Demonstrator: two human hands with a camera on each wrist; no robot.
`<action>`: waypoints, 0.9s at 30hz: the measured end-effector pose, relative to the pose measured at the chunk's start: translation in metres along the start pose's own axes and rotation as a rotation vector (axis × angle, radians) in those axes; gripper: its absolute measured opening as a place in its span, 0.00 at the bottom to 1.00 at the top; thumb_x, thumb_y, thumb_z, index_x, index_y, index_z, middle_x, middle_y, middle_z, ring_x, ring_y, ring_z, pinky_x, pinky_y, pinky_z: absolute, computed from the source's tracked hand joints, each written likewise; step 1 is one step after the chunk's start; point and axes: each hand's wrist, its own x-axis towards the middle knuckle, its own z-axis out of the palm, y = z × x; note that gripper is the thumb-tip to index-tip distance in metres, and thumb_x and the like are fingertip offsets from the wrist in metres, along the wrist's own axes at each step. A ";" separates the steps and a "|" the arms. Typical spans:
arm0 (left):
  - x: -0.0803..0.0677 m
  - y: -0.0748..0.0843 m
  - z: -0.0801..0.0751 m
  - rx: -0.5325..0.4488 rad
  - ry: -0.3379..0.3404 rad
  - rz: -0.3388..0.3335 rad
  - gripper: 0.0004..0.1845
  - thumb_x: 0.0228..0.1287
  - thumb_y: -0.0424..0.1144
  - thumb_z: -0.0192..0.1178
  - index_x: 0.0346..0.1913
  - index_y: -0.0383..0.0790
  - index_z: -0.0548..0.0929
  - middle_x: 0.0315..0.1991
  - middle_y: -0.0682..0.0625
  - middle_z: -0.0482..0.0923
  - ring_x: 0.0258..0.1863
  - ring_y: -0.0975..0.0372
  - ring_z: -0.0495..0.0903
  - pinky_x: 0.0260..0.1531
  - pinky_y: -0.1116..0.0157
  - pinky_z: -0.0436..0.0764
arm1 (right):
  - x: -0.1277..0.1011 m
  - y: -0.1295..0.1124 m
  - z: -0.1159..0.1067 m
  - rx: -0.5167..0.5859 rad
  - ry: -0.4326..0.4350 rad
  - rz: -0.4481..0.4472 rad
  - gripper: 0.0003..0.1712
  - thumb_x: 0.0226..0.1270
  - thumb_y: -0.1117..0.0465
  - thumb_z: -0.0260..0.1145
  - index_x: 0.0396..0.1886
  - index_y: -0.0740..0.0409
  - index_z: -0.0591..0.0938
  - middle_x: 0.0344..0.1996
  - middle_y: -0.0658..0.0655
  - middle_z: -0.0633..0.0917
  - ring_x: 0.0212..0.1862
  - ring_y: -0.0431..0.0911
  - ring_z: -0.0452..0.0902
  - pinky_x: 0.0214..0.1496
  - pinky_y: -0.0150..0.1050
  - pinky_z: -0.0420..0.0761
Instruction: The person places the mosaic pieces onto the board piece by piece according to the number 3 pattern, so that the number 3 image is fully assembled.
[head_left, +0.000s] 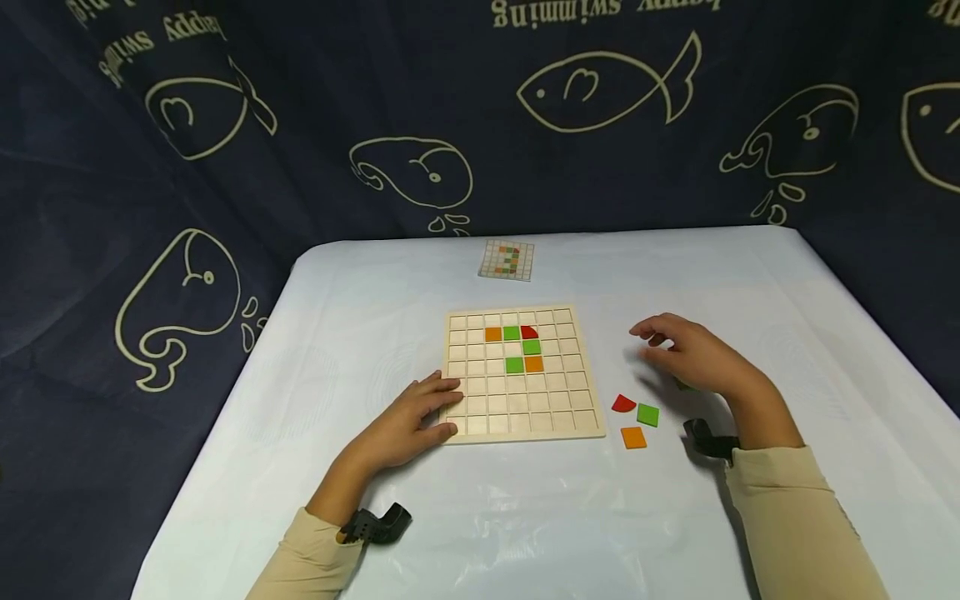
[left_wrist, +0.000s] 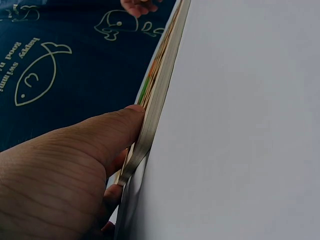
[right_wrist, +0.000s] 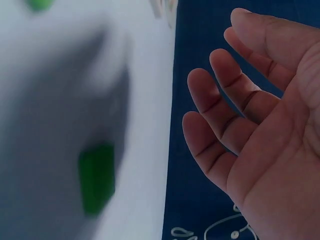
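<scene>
A light wooden grid board (head_left: 498, 404) lies on the table with orange, green and red pieces set in its upper middle squares. A red quarter-round piece (head_left: 529, 332) ends the top row, right of a green square (head_left: 512, 333). My left hand (head_left: 408, 421) rests on the board's left edge, fingertips over the rim. To the right of the board my right hand (head_left: 693, 354) hovers above the table, its fingers loosely bent and holding nothing. Under it a green piece (right_wrist: 97, 180) shows in the right wrist view, mostly hidden by the hand in the head view.
Right of the board lie a loose red quarter-round piece (head_left: 623, 403), a green square (head_left: 648, 415) and an orange square (head_left: 633, 437). A small pattern card (head_left: 489, 265) lies beyond the board. Dark blue cloth (head_left: 480, 108) with fish drawings hangs behind the white table (head_left: 525, 517).
</scene>
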 end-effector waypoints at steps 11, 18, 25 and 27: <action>-0.002 0.001 -0.001 0.010 0.010 0.008 0.26 0.69 0.43 0.64 0.66 0.36 0.76 0.72 0.47 0.66 0.76 0.50 0.52 0.73 0.44 0.48 | -0.026 0.034 0.001 -0.035 0.005 0.047 0.20 0.69 0.65 0.66 0.58 0.64 0.77 0.51 0.64 0.79 0.50 0.56 0.74 0.52 0.55 0.76; -0.001 0.002 0.000 0.012 0.008 0.009 0.26 0.69 0.42 0.64 0.66 0.35 0.76 0.71 0.46 0.66 0.76 0.50 0.53 0.73 0.44 0.48 | -0.034 0.048 -0.003 -0.040 -0.007 0.066 0.22 0.68 0.64 0.66 0.59 0.67 0.76 0.54 0.68 0.78 0.54 0.60 0.73 0.55 0.60 0.73; 0.000 0.003 0.000 0.021 0.013 0.019 0.26 0.68 0.41 0.65 0.66 0.35 0.76 0.71 0.45 0.67 0.76 0.48 0.54 0.72 0.43 0.49 | -0.038 0.057 0.003 -0.043 -0.004 0.055 0.21 0.68 0.66 0.65 0.58 0.70 0.76 0.55 0.70 0.77 0.58 0.64 0.72 0.59 0.63 0.71; 0.000 0.003 -0.001 0.020 0.013 0.022 0.26 0.68 0.41 0.65 0.66 0.35 0.76 0.71 0.45 0.67 0.75 0.48 0.54 0.72 0.43 0.49 | -0.039 0.059 0.005 -0.036 0.005 0.042 0.21 0.68 0.66 0.66 0.58 0.70 0.76 0.55 0.70 0.77 0.58 0.65 0.72 0.59 0.63 0.71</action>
